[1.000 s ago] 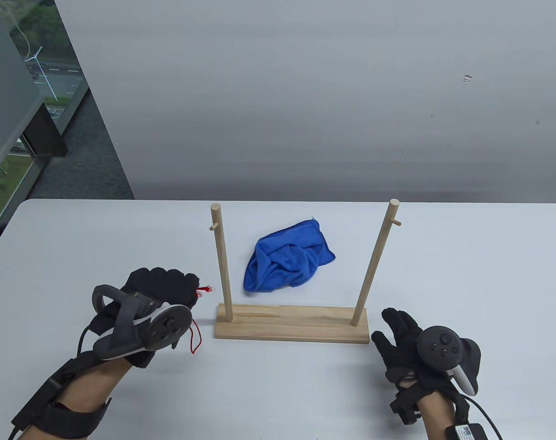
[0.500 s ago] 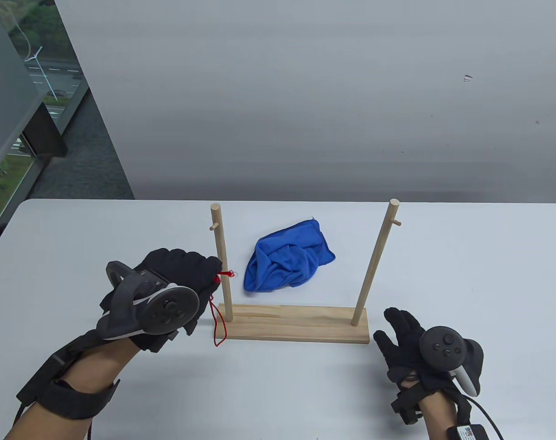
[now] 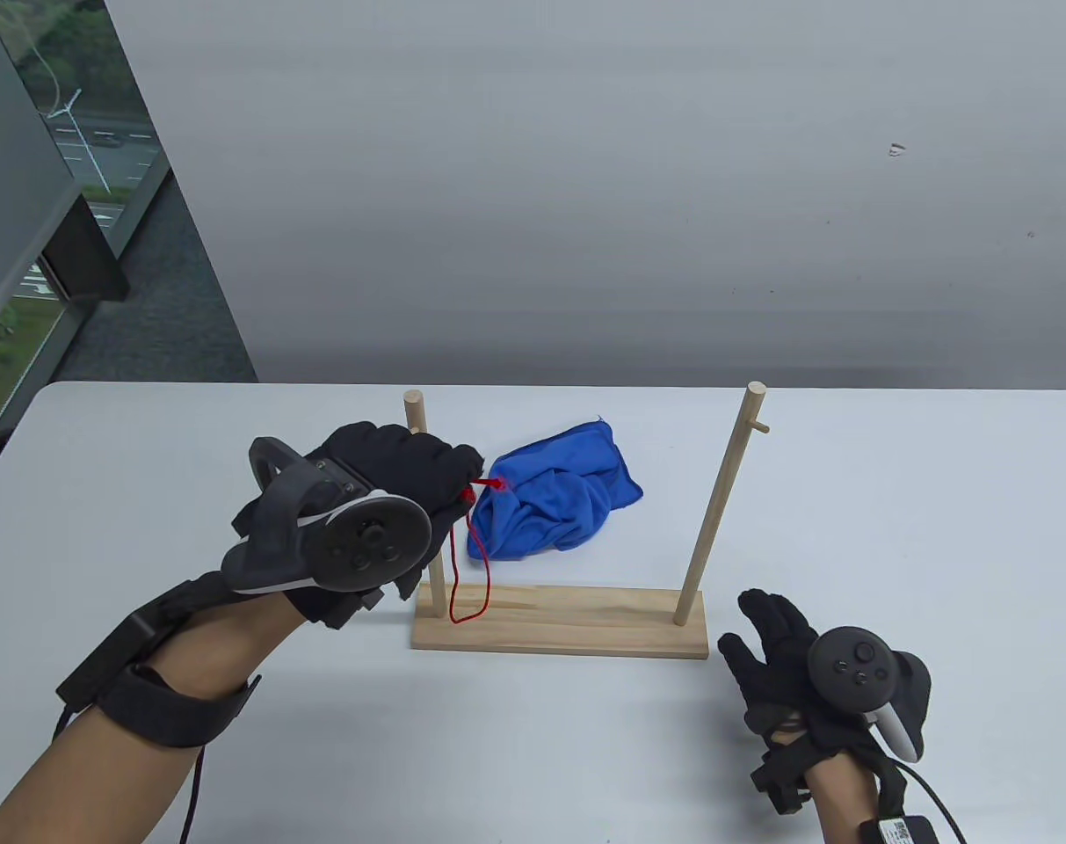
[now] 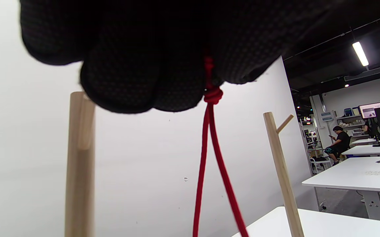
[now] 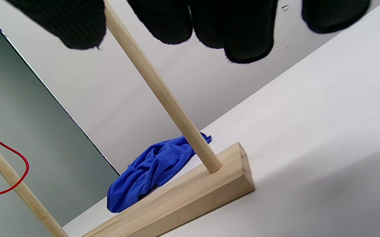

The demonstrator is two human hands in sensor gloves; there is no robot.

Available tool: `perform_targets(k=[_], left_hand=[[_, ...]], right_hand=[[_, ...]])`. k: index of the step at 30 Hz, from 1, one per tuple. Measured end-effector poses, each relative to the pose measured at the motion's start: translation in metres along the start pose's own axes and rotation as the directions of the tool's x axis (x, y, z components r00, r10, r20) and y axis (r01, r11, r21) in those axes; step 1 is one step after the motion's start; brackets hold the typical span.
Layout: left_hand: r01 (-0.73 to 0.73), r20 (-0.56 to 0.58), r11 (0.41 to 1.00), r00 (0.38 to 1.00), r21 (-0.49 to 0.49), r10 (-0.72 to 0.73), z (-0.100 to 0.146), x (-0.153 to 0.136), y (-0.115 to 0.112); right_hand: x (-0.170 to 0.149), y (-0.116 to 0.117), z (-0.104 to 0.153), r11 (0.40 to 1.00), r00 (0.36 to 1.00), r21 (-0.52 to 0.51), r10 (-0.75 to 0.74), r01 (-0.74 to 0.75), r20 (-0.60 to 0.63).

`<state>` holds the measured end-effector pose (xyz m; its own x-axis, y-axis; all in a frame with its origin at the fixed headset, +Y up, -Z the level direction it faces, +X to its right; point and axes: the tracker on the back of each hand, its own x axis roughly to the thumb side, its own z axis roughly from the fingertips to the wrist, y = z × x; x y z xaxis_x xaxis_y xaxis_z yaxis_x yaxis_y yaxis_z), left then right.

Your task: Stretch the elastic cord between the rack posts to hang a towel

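A wooden rack [image 3: 559,622] with a left post [image 3: 416,407] and a right post [image 3: 723,503] stands mid-table. A crumpled blue towel [image 3: 554,505] lies behind it. My left hand [image 3: 392,492] is raised in front of the left post and pinches a red elastic cord [image 3: 471,571] near its knot [image 4: 212,95]; the loop hangs down over the rack base. Both posts show in the left wrist view, left [image 4: 79,164] and right [image 4: 280,174]. My right hand [image 3: 774,655] rests on the table right of the base, fingers spread, holding nothing.
The white table [image 3: 893,527] runs to a grey wall behind. A window and a dark floor gap lie beyond the left edge. The right wrist view shows the base end [image 5: 239,171], the right post [image 5: 163,95] and the towel [image 5: 150,168].
My left hand has lifted and moved right and farther back, carrying the cord from left of the rack to in front of the left post. The right hand has stayed put.
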<state>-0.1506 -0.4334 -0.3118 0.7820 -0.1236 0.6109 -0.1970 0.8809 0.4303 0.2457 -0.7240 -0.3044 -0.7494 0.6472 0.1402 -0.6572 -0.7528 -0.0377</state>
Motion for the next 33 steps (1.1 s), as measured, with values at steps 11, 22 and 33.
perform_targets(k=[11, 22, 33], left_hand=[[-0.103, -0.037, 0.994, 0.994, 0.022, 0.103, -0.026, -0.022, 0.021], [-0.196, -0.145, 0.975, 0.967, 0.105, 0.21, -0.032, -0.061, 0.014], [-0.356, -0.246, 0.915, 0.885, 0.188, 0.395, -0.02, -0.095, -0.002]], right_hand=[[0.0, 0.0, 0.001, 1.0, 1.0, 0.006, 0.0, 0.0, -0.005], [0.001, -0.001, 0.001, 1.0, 1.0, 0.004, 0.001, -0.001, -0.007], [0.001, -0.001, 0.001, 1.0, 1.0, 0.01, 0.001, -0.001, -0.008]])
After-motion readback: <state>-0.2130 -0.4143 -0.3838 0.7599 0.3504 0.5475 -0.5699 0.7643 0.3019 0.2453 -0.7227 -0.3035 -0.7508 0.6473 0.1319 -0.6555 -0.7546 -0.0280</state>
